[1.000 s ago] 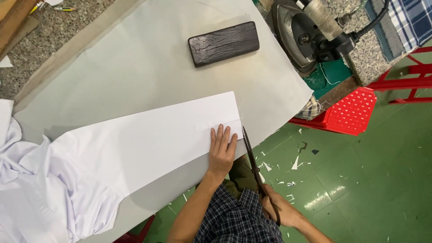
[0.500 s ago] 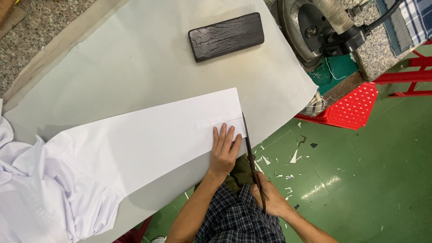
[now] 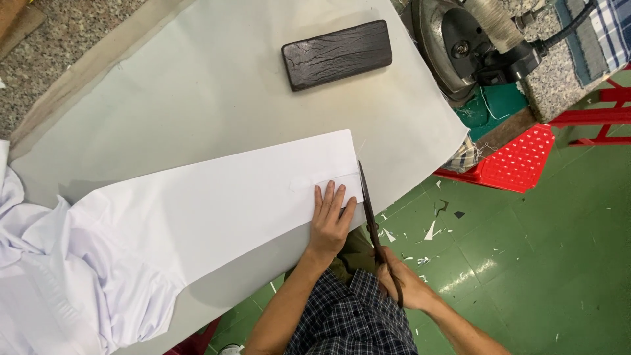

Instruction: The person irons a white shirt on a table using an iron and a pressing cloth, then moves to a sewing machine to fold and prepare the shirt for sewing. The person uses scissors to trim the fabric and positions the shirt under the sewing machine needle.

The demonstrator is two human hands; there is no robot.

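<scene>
Little is changing since a second ago: the scissors [image 3: 369,207] are still lying along the short end of the white fabric [image 3: 217,197], perhaps sitting a touch farther up that edge, and the left hand [image 3: 332,217] is still pressing on the same corner. Its fingers are lying flat and spread on the cloth, grasping nothing, just holding it down against the counter [image 3: 197,98]. The right hand [image 3: 401,286] is hanging below the counter's edge, its fingers clenched round the scissor handles, while the long dark blades are pointing up along the fabric's end, close beside the left hand's fingertips. Whether the blades are parted or closed is too fine to tell. The fabric is lying as a long flat strip across the counter, bunching into loose folds at the far left. Judging by the straight end and the small white scraps [image 3: 430,231] on the green floor, trimming seems under way, with the end not yet fully cut. A dark block [image 3: 336,54] is resting well apart, near the cutting machine [image 3: 470,43]
</scene>
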